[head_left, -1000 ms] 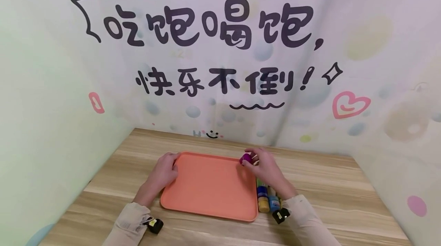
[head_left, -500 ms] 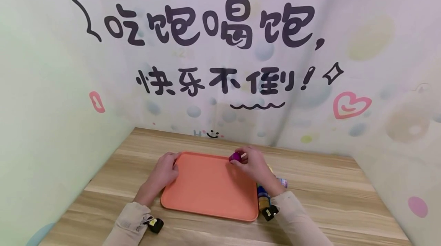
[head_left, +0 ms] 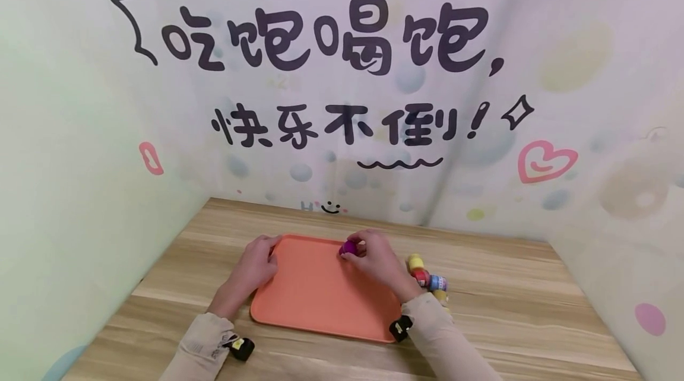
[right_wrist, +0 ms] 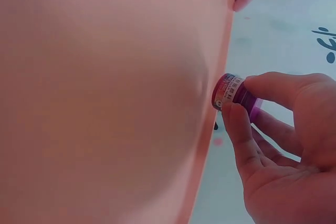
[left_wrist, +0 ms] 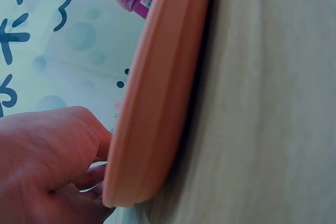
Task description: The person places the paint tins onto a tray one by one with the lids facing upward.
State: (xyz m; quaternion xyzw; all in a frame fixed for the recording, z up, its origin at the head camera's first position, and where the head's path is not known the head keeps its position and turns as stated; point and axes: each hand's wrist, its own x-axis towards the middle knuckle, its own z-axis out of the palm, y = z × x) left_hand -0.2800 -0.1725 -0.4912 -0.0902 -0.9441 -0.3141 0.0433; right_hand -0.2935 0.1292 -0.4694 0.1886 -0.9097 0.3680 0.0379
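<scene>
An orange rectangular tray (head_left: 315, 292) lies flat on the wooden table. My left hand (head_left: 256, 265) grips its far left corner, thumb over the rim; in the left wrist view, the fingers of that hand (left_wrist: 52, 161) reach behind the tray's edge. Between the thumb and fingers of my right hand (head_left: 376, 259) is a small purple paint bottle (head_left: 348, 248), pinched close over the tray's far rim. The right wrist view shows this bottle (right_wrist: 231, 90) tilted, with a printed label round its side.
Right of the tray, several small bottles lie grouped on the table (head_left: 513, 298): a yellow one (head_left: 415, 262), a red one (head_left: 420, 277), a blue one (head_left: 438, 283) and others partly hidden by my right sleeve (head_left: 443, 333). A printed curtain wall (head_left: 331, 185) stands behind.
My right hand has moved left along the tray's far rim, carrying the purple paint bottle. Bottles formerly behind that forearm have come into view. My left hand has stayed on the tray.
</scene>
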